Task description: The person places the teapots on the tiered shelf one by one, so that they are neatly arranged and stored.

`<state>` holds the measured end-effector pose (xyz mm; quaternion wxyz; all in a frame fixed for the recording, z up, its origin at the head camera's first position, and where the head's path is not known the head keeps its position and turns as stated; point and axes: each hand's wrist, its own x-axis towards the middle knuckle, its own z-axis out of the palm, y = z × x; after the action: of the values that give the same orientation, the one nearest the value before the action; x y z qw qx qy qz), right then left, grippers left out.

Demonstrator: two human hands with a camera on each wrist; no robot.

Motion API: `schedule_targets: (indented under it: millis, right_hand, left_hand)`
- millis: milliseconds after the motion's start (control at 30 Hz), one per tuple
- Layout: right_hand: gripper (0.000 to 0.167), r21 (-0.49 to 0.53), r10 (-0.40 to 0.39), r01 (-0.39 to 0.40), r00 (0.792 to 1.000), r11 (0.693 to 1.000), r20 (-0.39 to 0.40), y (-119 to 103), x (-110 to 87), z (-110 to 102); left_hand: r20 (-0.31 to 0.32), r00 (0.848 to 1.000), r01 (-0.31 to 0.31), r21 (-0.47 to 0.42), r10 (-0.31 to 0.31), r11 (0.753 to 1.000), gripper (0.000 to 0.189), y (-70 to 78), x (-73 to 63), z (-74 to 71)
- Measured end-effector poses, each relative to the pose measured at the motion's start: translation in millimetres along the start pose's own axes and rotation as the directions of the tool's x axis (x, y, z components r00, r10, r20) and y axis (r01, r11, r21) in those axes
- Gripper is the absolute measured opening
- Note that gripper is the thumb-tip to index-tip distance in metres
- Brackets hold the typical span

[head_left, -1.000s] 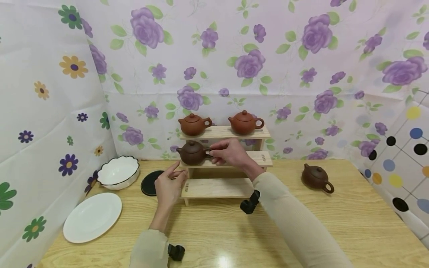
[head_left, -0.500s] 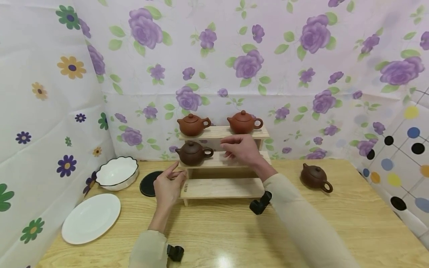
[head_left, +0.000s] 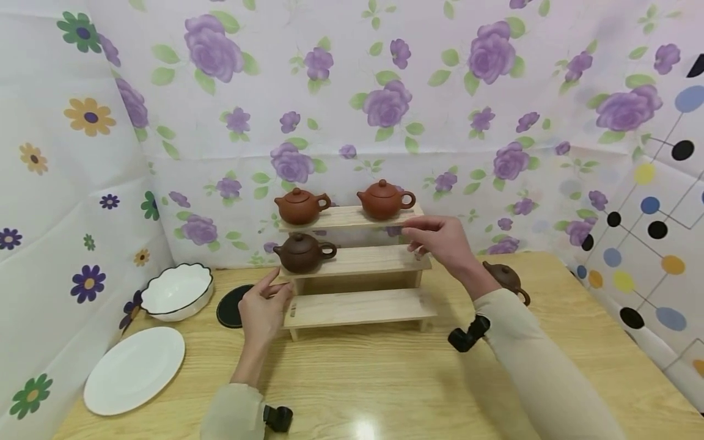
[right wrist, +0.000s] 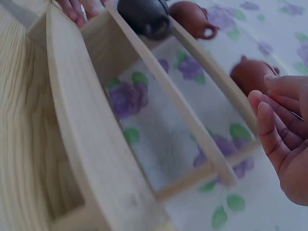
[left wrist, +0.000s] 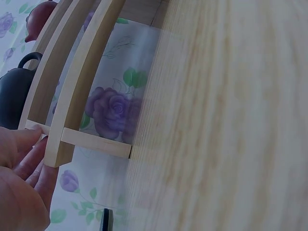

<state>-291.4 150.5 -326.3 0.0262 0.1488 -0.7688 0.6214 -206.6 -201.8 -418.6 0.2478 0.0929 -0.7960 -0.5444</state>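
A three-tier wooden shelf stand (head_left: 357,305) stands on the table. My left hand (head_left: 264,311) is at its left end; in the left wrist view the thumb and fingers (left wrist: 33,163) pinch the side rail. A dark brown teapot (head_left: 301,253) sits upright on the left of the middle tier, handle to the right. Two reddish-brown teapots, a left one (head_left: 299,206) and a right one (head_left: 383,200), stand on the top tier. My right hand (head_left: 445,241) hovers by the right end of the middle tier, fingers loosely bent, holding nothing.
Another dark teapot (head_left: 505,278) lies on the table at right, partly behind my right forearm. On the left are a scalloped white bowl (head_left: 178,290), a white plate (head_left: 134,370) and a black disc (head_left: 228,308). Floral cloth (head_left: 341,122) hangs behind.
My right hand has let go of the dark teapot's handle and moved right, away from it. The teapot stays on the middle tier. The left hand keeps its place at the stand; the head view shifts slightly.
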Motion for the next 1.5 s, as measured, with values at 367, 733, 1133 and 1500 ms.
schedule_targets:
  millis: [367, 733, 1133, 1500]
  right_hand:
    - [0.051, -0.110, 0.081, -0.091, 0.992, 0.990, -0.094, 40, -40.4, -64]
    - [0.039, -0.117, 0.136, -0.168, 0.960, 0.979, -0.244, 78, -81.8, -127]
    - [0.046, -0.148, 0.176, -0.247, 0.910, 0.958, -0.375, 110, -121.9, -165]
    - [0.046, -0.162, 0.229, -0.321, 0.878, 0.933, -0.420, 128, -132.3, -169]
  left_hand:
    - [0.017, 1.000, -0.007, 0.017, 0.007, 1.000, 0.047, 0.2, 0.2, 1.7]
    - [0.016, 1.000, 0.022, 0.014, -0.023, 1.000, 0.047, -2.0, -1.7, -1.4]
    - [0.006, 1.000, 0.013, 0.016, -0.013, 1.000, 0.045, -0.7, -0.6, 0.3]
    - [0.009, 1.000, 0.010, 0.012, -0.010, 1.000, 0.046, -1.8, -0.6, 0.7]
